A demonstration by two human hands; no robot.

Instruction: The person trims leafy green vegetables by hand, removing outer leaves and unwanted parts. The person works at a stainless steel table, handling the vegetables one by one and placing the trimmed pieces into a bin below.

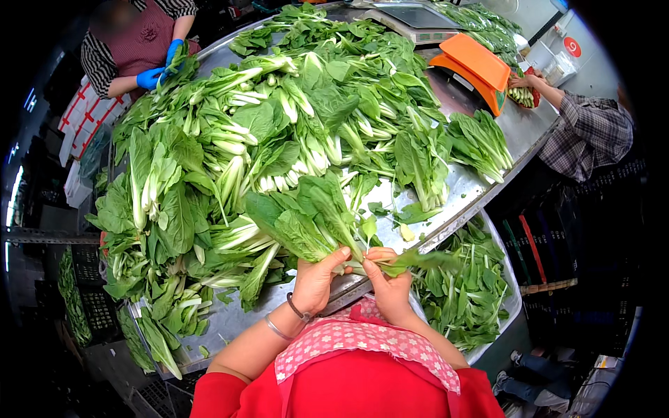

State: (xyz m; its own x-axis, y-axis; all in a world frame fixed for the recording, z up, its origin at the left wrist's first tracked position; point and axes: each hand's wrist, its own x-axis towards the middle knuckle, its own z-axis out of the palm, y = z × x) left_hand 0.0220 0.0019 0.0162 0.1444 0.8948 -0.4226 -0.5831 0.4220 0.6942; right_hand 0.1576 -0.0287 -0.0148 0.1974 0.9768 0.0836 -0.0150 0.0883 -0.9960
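My left hand grips a bunch of leafy greens by its pale stalks, above the near edge of the metal table. The leaves fan out away from me. At the stalk end, my right hand pinches a loose green leaf between thumb and fingers; the leaf is blurred and points to the right. Beyond both hands spreads a large heap of leafy greens with white stems. A small yellow leaf piece lies on the bare metal just past my right hand.
A white tub of loose leaves stands below the table edge at right. An orange scale and a grey scale sit at the far right. One person wearing blue gloves handles greens at far left; another person's hand holds a bundle at right.
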